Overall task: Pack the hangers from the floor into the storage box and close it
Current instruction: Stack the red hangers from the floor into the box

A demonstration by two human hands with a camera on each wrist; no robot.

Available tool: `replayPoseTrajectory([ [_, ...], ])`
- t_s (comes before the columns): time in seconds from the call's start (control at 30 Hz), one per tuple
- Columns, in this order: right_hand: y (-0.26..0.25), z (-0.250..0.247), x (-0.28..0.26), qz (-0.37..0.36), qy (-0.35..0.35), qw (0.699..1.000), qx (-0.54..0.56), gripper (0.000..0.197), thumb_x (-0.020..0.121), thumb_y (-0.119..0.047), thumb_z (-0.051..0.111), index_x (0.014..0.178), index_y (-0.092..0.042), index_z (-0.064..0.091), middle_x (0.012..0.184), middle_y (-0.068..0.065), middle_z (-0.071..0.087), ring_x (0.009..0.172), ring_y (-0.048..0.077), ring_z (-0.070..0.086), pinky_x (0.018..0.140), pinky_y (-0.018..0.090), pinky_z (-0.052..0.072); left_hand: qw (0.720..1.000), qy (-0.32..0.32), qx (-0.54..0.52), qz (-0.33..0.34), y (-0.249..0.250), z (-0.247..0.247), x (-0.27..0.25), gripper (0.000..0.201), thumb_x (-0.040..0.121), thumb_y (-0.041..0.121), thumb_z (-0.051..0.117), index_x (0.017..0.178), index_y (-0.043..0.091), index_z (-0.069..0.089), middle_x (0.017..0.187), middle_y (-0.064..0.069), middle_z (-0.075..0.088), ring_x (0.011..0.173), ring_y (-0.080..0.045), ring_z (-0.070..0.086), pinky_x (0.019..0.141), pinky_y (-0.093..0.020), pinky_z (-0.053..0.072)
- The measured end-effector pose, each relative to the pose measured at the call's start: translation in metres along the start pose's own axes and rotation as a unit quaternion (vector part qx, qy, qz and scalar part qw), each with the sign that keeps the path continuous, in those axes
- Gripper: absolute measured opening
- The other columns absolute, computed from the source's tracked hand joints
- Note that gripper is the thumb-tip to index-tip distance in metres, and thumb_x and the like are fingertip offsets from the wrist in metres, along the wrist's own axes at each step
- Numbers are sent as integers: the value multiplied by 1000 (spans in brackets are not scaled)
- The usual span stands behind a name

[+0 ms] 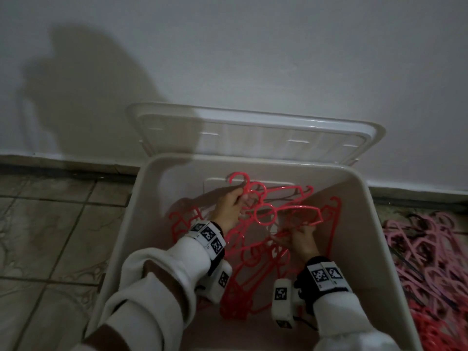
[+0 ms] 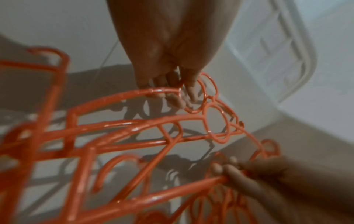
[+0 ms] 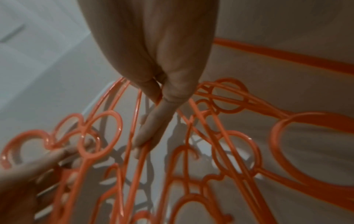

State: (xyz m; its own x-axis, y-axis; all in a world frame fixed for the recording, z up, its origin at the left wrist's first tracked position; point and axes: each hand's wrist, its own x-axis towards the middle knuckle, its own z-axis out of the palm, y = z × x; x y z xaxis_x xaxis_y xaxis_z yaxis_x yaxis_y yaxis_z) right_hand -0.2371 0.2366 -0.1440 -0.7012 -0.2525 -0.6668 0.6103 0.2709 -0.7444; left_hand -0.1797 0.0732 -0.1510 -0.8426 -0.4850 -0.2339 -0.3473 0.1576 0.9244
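A white storage box [image 1: 374, 224] stands open against the wall, its lid [image 1: 253, 133] tilted back. Both hands reach down into the box among a tangle of red hangers [image 1: 286, 214]. My left hand [image 1: 229, 206] grips the hook ends of the red hangers [image 2: 193, 97] near the box's far side. My right hand [image 1: 301, 239] pinches a bar of the same bunch [image 3: 141, 145] nearer the middle. More red hangers [image 1: 243, 287] lie on the box bottom. Further hangers, pink [image 1: 428, 249] and red [image 1: 440, 328], lie heaped on the floor to the right.
A white wall [image 1: 253, 59] rises right behind the box. Grey tiled floor [image 1: 50, 236] spreads to the left. Several dark hangers [image 1: 415, 234] are mixed into the floor pile. White sleeves and wrist-worn cameras sit above the box's near part.
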Motion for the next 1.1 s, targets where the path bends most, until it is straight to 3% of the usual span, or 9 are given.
replayPoseTrajectory([
  [0.07, -3, 3, 5, -25, 2, 996, 84, 13, 94, 8, 36, 90, 0, 46, 77, 15, 50, 48, 20, 64, 44, 24, 54, 996, -22, -85, -16, 17, -3, -5, 27, 98, 7, 39, 117, 1, 56, 95, -2, 64, 71, 5, 57, 72, -14, 44],
  [0.17, -3, 11, 5, -60, -27, 991, 113, 9, 96, 3, 36, 92, -5, 38, 65, 10, 51, 48, 17, 60, 46, 27, 56, 993, -61, -99, -31, 26, -1, -15, 28, 93, 9, 51, 119, 20, 53, 110, 5, 63, 86, 0, 56, 82, -13, 44],
  [0.3, 4, 17, 7, -76, -48, 993, 76, 15, 97, -6, 41, 110, -7, 33, 77, 13, 56, 46, 12, 64, 46, 23, 54, 998, -25, 20, 46, 17, 11, -25, 21, 91, 5, 52, 111, 2, 54, 105, -11, 61, 98, -21, 58, 96, -41, 45],
  [0.4, 1, 13, 2, -116, -49, 992, 16, 12, 93, -9, 51, 90, -16, 41, 77, 10, 59, 48, 11, 64, 49, 21, 54, 993, 38, 83, 72, 25, 8, -25, 25, 90, -4, 47, 114, 0, 54, 107, -8, 61, 97, -18, 57, 90, -22, 42],
  [0.5, -6, 8, -4, -206, 41, 976, -61, 26, 84, -17, 66, 95, -16, 42, 78, 7, 63, 58, 14, 63, 54, 18, 50, 980, 59, 156, 108, 42, -2, -24, 20, 88, 0, 51, 106, 2, 58, 101, -11, 65, 94, -25, 62, 87, -35, 48],
  [0.7, -32, 5, -28, -276, 209, 934, -94, 52, 65, -31, 82, 87, -11, 40, 67, -8, 51, 61, 3, 51, 69, 23, 39, 964, 106, 179, 166, 84, -17, -23, 9, 85, 5, 60, 94, 4, 62, 78, 2, 56, 72, -14, 54, 62, -13, 30],
  [0.83, -37, 4, -38, -268, 278, 916, -105, 61, 62, -44, 80, 90, -13, 35, 74, -1, 53, 71, 22, 54, 73, 31, 42, 966, 102, 172, 165, 94, -16, -20, 5, 86, 8, 61, 88, 5, 64, 71, 0, 60, 63, -12, 55, 56, -11, 34],
  [1.0, -39, 4, -34, -422, 316, 810, -257, 54, 64, -39, 76, 99, -8, 49, 95, 10, 54, 95, 31, 52, 88, 44, 37, 961, 28, 229, 151, 88, -12, -29, 17, 88, 11, 58, 104, 10, 65, 84, -1, 65, 77, -19, 63, 69, -27, 48],
  [1.1, -32, 11, -29, -487, 207, 759, -379, 52, 72, -48, 48, 110, -13, 54, 108, 3, 59, 108, 22, 50, 108, 47, 16, 963, -16, 235, 130, 76, -9, -32, 11, 88, 15, 59, 94, 12, 68, 83, -3, 68, 77, -20, 65, 71, -32, 51],
])
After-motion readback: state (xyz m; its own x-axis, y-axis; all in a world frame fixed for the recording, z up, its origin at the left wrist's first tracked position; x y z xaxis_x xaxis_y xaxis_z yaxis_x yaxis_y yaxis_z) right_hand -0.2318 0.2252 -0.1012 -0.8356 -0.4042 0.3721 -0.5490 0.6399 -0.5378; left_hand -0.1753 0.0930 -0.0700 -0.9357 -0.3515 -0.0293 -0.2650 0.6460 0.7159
